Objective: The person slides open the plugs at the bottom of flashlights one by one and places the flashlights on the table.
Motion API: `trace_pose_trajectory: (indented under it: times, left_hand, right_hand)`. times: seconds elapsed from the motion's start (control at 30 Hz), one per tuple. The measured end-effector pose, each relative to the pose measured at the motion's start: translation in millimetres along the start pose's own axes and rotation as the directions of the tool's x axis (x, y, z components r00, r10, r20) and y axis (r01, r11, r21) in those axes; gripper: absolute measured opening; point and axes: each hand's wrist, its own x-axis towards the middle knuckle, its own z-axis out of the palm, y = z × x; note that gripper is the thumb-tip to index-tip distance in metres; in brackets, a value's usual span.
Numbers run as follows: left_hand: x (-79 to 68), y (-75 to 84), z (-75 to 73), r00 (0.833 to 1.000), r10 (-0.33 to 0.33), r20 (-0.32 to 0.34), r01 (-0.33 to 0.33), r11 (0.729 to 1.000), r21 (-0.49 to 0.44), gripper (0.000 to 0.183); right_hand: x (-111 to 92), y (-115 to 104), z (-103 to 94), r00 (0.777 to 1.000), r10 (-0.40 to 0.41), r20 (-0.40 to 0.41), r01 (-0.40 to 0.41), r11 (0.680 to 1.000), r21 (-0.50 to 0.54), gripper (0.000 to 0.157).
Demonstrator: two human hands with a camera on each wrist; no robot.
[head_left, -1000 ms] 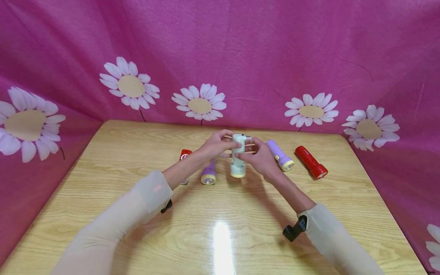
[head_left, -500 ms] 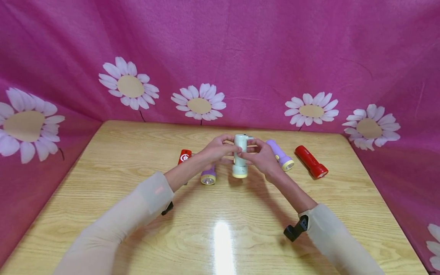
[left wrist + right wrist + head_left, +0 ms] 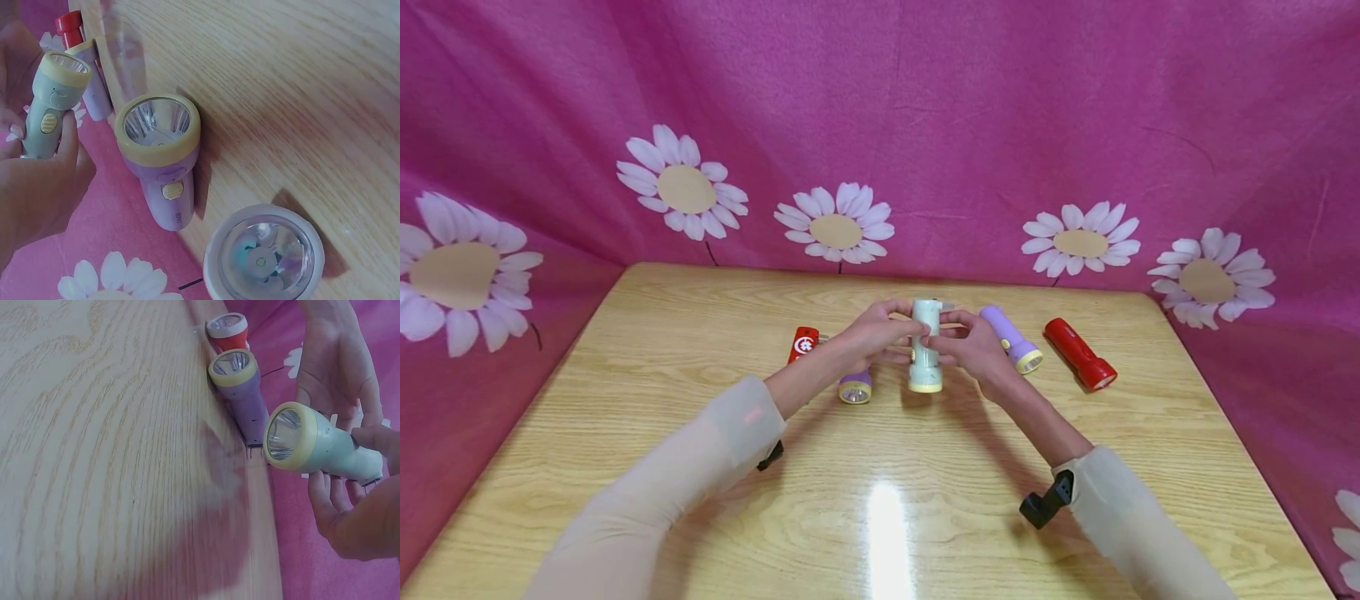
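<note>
A mint-green flashlight with a yellow rim stands upright in the air, lens end down, its rim above the tabletop. My left hand grips it from the left, thumb on the near side. From the right my right hand holds the same barrel with thumb and fingers. In the left wrist view the yellow switch shows on the flashlight's side. Metal prongs stick out at its tail in the right wrist view. Some fingertips are hidden behind the barrel.
One purple flashlight lies left of the hands, partly covered by my left hand. Beside it is a red flashlight with a white head. Another purple flashlight and an all-red flashlight lie right. Pink flowered cloth surrounds the table.
Both hands have shifted the mint-green flashlight slightly right and a little lower in view. It has turned somewhat about its length, bringing the switch into sight at its left. The other flashlights stay put.
</note>
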Motion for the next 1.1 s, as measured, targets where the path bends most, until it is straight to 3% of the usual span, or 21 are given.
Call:
trace_pose_trajectory:
  times: [0.8, 1.1]
  left_hand:
    - [9.3, -10.0, 2.4, 0.996, -0.074, -0.041, 0.077, 0.994, 0.083, 0.041]
    - [12.7, -14.2, 1.7, 0.996, -0.081, -0.046, 0.085, 0.992, 0.096, 0.036]
  right_hand:
    - [7.9, 15.7, -0.7, 0.993, 0.116, -0.009, -0.116, 0.993, 0.010, 0.053]
    - [17.1, 30.6, -2.8, 0.994, 0.111, -0.009, -0.111, 0.994, 0.005, 0.057]
